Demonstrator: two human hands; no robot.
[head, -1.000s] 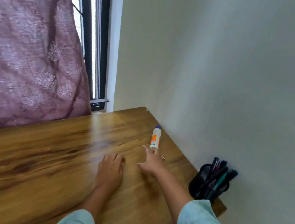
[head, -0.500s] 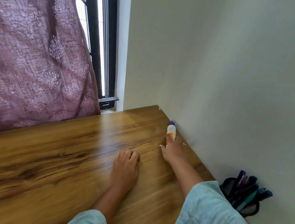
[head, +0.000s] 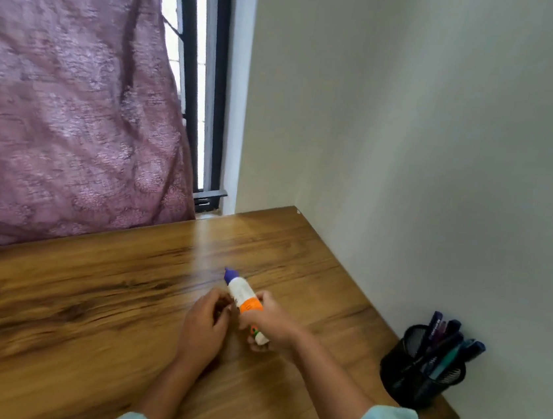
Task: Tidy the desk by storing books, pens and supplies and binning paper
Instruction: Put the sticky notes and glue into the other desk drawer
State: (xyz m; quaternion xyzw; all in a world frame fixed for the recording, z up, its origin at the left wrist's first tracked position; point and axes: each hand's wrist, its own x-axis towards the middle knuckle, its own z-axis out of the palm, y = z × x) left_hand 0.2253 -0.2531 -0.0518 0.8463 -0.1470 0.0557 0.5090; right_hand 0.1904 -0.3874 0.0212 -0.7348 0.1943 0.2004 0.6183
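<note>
Looking down from my head, my right hand [head: 272, 322] is wrapped around the lower half of the glue bottle [head: 241, 291], holding it tilted over the wooden desk [head: 86, 291] with its purple cap pointing away from me and to the left. My left hand [head: 205, 325] sits just beside the bottle with its fingers curled in, and I cannot tell whether they touch it. The black mesh pen holder [head: 418, 373], full of pens [head: 443, 335], stands at the desk's right edge against the wall.
</note>
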